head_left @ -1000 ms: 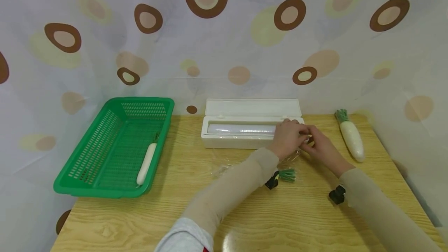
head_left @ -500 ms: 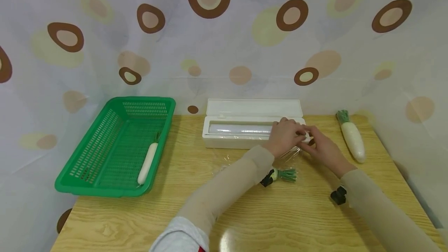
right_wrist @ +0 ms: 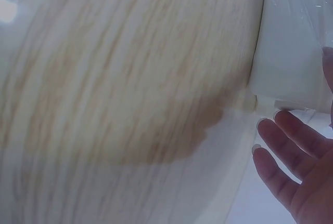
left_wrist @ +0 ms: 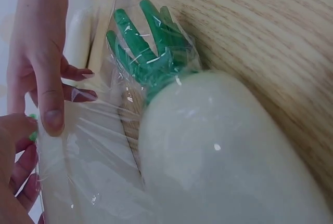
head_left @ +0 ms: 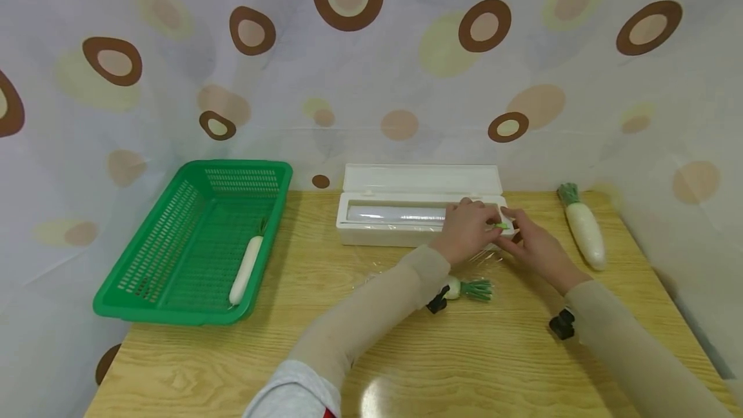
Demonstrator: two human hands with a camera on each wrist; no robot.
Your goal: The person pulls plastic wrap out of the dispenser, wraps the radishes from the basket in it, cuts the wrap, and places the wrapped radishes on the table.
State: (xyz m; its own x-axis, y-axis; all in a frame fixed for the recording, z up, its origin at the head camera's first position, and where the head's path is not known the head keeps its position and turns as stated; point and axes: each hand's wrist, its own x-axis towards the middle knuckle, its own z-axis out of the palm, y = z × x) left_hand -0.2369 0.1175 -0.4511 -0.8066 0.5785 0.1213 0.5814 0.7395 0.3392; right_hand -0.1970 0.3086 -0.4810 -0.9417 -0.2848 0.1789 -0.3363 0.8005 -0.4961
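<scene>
In the head view a white cling film box (head_left: 383, 236) stands with its lid raised, its roll visible inside. My right hand (head_left: 540, 253) grips the box's right end, thumb at the front edge. At that end my left hand (head_left: 467, 228) has bent fingers at a small green slider (head_left: 500, 226), pinching it. Clear cling film (left_wrist: 96, 167) hangs over the box front and onto the table. Close before the box lies a white radish (left_wrist: 218, 146) with green leaf stubs, film over its leaves; my left forearm hides most of it in the head view.
To the left, a green basket (head_left: 107, 295) holds a slim white radish (head_left: 246, 269). A wrapped white radish (head_left: 585, 234) lies at the right of the wooden table (head_left: 493, 366). A patterned sheet (head_left: 360, 82) hangs close behind the box.
My left hand has shifted slightly left along the box, and the green slider now shows between the hands. My right hand stays at the box end.
</scene>
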